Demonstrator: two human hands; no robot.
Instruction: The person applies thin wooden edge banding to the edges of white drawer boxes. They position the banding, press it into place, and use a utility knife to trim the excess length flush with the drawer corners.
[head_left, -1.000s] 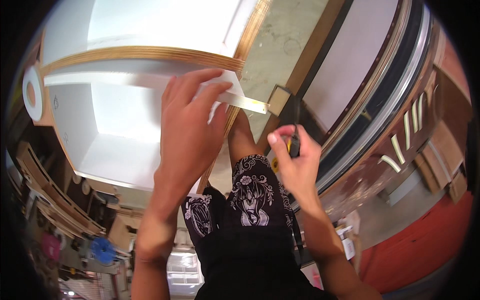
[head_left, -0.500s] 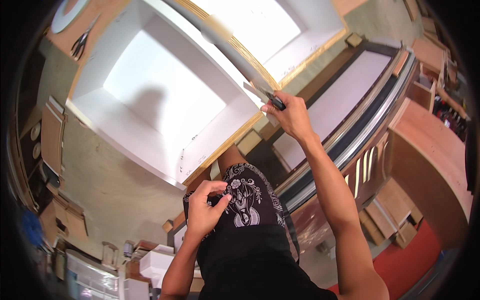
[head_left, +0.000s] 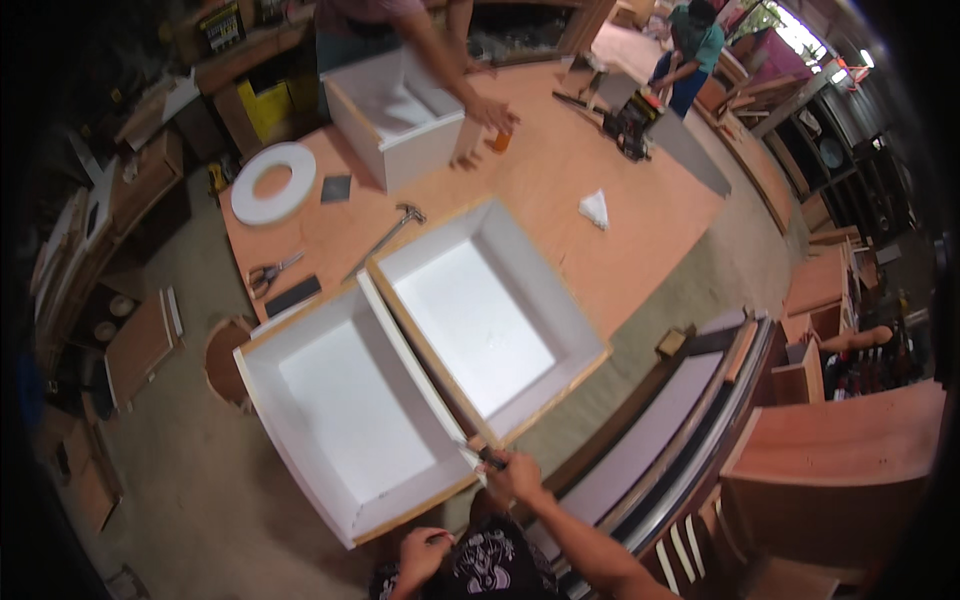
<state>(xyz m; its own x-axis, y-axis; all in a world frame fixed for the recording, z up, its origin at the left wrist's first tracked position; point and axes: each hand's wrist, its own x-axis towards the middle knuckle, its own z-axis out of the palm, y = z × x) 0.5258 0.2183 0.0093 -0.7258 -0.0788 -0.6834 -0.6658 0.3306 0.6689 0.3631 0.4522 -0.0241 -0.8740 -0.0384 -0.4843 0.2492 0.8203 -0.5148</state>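
Note:
In my right hand (head_left: pixel 517 477) is a flat-bladed hand tool (head_left: pixel 490 457) with a black handle. It is held at the near right corner of a white-lined drawer box (head_left: pixel 355 420), by the narrow gap beside a second box (head_left: pixel 480 335). Whether the blade touches the box edge is too blurred to tell. Both boxes have bare plywood edges, face up, and stand side by side. My left hand (head_left: pixel 420 552) hovers by the first box's near edge, fingers half curled and apart from the thumb, with nothing visible in it.
Beyond the boxes a plywood-topped table (head_left: pixel 560 250) carries a hammer (head_left: pixel 390 238), scissors (head_left: pixel 272 273), a white edging roll (head_left: pixel 273 183) and a black power tool (head_left: pixel 632 125). Another person's hand (head_left: pixel 490 112) reaches past a third box (head_left: pixel 400 120). Long boards (head_left: pixel 650 430) lie at my right.
My view has swung up and back, bringing in the table and other people. My right hand still has the tool at the same box corner; my left stays low beside the box.

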